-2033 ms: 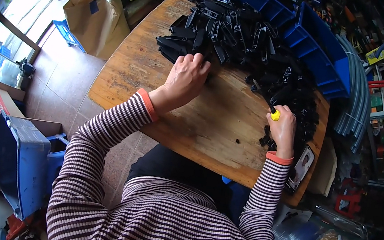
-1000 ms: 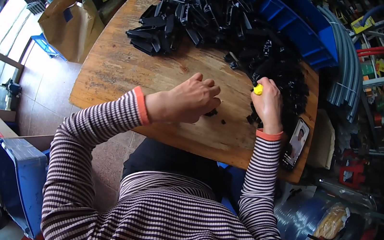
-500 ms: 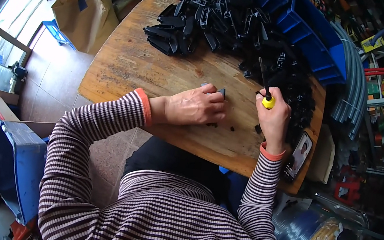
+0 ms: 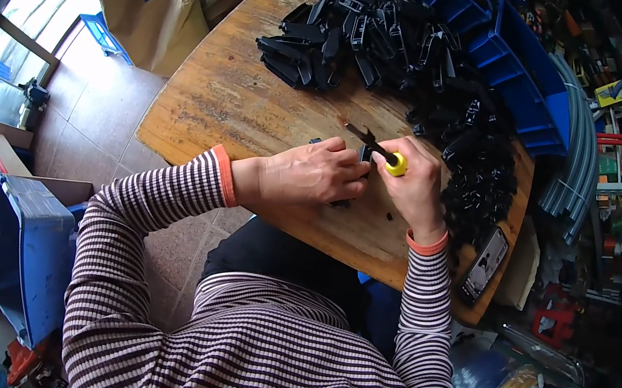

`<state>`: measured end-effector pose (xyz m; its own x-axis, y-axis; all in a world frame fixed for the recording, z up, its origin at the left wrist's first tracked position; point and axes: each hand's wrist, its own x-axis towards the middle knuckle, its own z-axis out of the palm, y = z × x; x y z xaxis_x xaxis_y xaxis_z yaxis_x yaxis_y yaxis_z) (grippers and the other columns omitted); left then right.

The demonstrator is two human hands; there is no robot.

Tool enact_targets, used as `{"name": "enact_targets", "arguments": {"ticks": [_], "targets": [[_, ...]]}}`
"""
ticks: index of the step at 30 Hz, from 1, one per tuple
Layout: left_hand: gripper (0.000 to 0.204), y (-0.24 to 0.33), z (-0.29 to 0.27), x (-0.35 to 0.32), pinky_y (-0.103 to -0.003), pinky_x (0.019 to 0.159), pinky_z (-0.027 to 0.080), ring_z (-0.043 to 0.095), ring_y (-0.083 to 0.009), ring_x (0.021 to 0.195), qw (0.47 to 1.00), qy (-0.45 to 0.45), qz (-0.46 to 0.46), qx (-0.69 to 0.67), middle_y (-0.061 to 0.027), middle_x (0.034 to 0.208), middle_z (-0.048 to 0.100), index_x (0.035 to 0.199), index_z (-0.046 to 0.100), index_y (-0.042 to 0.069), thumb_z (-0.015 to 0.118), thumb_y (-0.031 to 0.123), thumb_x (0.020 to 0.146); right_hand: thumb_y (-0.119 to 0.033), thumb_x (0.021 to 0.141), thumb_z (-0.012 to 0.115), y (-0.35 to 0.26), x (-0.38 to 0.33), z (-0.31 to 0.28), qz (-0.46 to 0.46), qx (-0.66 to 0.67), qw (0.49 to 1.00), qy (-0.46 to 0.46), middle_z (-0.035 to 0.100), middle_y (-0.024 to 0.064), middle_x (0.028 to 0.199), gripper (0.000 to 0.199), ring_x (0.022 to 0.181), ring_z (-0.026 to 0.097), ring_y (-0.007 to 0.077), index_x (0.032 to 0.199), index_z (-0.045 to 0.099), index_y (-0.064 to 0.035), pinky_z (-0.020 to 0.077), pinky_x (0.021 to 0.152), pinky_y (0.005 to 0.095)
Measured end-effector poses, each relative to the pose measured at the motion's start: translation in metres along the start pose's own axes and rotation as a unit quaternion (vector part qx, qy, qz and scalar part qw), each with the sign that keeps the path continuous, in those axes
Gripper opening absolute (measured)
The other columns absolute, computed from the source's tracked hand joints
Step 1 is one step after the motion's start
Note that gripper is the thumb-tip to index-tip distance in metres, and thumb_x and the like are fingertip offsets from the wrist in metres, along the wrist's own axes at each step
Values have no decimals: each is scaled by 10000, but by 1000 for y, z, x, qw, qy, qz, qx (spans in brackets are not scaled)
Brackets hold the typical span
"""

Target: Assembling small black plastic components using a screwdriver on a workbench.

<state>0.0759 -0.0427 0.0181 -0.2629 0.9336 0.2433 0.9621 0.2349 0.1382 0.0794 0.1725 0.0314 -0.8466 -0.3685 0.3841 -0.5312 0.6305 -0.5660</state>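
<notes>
My left hand (image 4: 312, 175) is closed over a small black plastic part (image 4: 364, 155) near the front middle of the wooden table (image 4: 236, 109). My right hand (image 4: 413, 184) grips a screwdriver with a yellow and black handle (image 4: 392, 162); its shaft points up and left, over the part. The two hands touch. A heap of black plastic parts (image 4: 364, 32) lies at the far side of the table, and a second heap of black parts (image 4: 478, 177) lies just right of my right hand.
Blue bins (image 4: 518, 56) line the table's far right edge. A phone (image 4: 483, 265) lies at the right front corner. A brown paper bag (image 4: 147, 4) stands on the floor to the left, a blue crate (image 4: 27, 259) at lower left. Hoses and cluttered shelves fill the right.
My left hand went from the far black heap back to the table's front with a part. My right hand brought the screwdriver left, and the two hands now meet.
</notes>
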Motion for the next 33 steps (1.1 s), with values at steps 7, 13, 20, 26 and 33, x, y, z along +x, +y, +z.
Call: {"name": "enact_targets", "arguments": {"ticks": [7,13,20,26,33], "targets": [[253,-3,23,-1,-311,862,435,569,-196,1003,997,73,15,22,-96,1166,594,1040,561,49,571,118,797,4,747,716,1,6,11,-37,-73,995,-54,625,123,824,155,712,623,286,865,616,-13,480,621,325],[306,0,19,-11,-326,843,449,570,-200,947,993,90,47,64,-124,1231,583,1077,572,24,576,153,800,-23,769,721,-4,18,-5,-25,-5,988,-151,640,106,782,150,706,640,278,862,604,-16,509,622,342],[294,-1,22,-6,-342,851,446,566,-195,926,995,83,40,48,-119,1241,585,1072,582,26,571,159,811,-122,898,665,-8,36,33,61,315,942,100,647,31,759,105,623,547,51,876,601,-41,435,546,201],[228,-4,16,6,-321,851,428,551,-178,982,994,94,27,40,-60,1213,593,1009,594,72,592,169,803,-122,884,686,-15,26,-34,36,245,948,198,618,21,711,140,593,542,58,863,573,-42,433,534,195],[331,-46,15,65,-339,847,463,594,-223,918,995,88,-7,-42,-64,1094,649,1064,629,98,677,85,736,-60,835,727,4,-44,-47,97,107,948,282,572,-9,657,141,576,508,53,836,588,-31,416,543,199]]}}
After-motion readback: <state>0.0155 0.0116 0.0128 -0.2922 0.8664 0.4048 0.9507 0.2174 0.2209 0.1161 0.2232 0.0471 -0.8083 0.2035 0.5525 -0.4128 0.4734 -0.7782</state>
